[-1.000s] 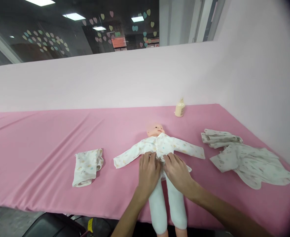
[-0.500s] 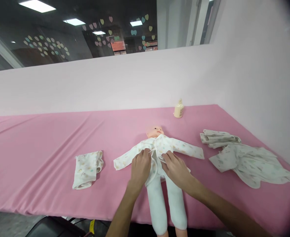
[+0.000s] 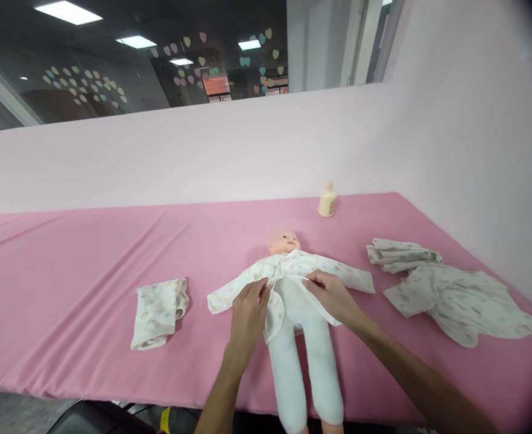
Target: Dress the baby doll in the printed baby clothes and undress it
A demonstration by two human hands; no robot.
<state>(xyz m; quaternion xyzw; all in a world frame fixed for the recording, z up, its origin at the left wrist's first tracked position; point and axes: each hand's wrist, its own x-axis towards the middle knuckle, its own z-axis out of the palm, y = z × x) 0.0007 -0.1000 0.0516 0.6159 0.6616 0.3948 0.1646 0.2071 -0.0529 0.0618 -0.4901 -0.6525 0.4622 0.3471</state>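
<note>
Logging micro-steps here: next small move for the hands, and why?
I'd probably ease the front edges of the printed jacket a little farther apart. The left hand and right hand each pinch one edge, and the front gapes over the white torso of the doll, yet the edges appear to meet near the neck; whether anything fastens them there, I can't tell.

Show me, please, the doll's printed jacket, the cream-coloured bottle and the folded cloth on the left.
Printed jacket [image 3: 294,263]: head view, on its chest part.
Cream-coloured bottle [image 3: 327,205]: head view, on the middle of its body.
Folded cloth [image 3: 157,313]: head view, on its upper face.
</note>
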